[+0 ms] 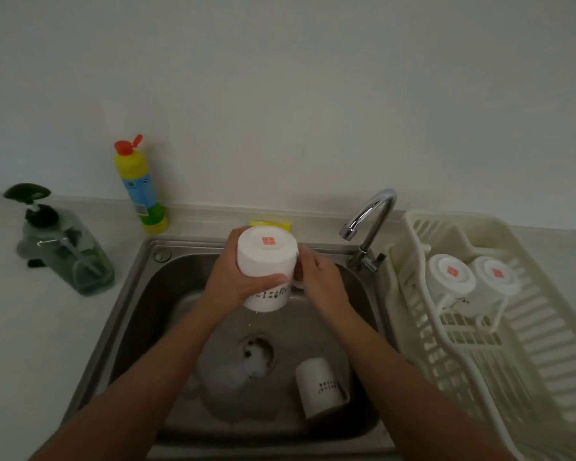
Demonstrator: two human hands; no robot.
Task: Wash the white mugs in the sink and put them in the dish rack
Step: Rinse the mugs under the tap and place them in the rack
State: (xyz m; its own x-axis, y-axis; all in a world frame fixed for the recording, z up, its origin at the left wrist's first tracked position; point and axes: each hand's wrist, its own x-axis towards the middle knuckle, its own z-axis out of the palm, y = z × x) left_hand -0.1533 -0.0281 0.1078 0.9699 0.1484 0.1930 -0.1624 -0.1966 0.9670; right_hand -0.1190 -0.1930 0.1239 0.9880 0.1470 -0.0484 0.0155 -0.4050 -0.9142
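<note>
- The white mug [266, 261] is held upside down over the middle of the sink [127, 294], base towards me, drips falling from its rim
- The left hand [233, 277] wraps its fingers round the mug's body; the right hand [320, 277] curls its fingers on the handle side, seemingly pinching the handle
- I'd say it's draining: best to keep it tipped until the drips stop, then carry it by the handle across to the rack
- A second mug [320, 390] lies on its side in the basin near the drain [256, 354], unwashed by the look of it
- Two mugs [449, 274] sit upside down, side by side, in the cream dish rack [529, 344] to the right of the tap [369, 221]
- On the pale counter [30, 344] stand a yellow detergent bottle [140, 188] and a green soap dispenser [64, 251]; a yellow sponge [270, 223] sits behind the sink against a plain wall
</note>
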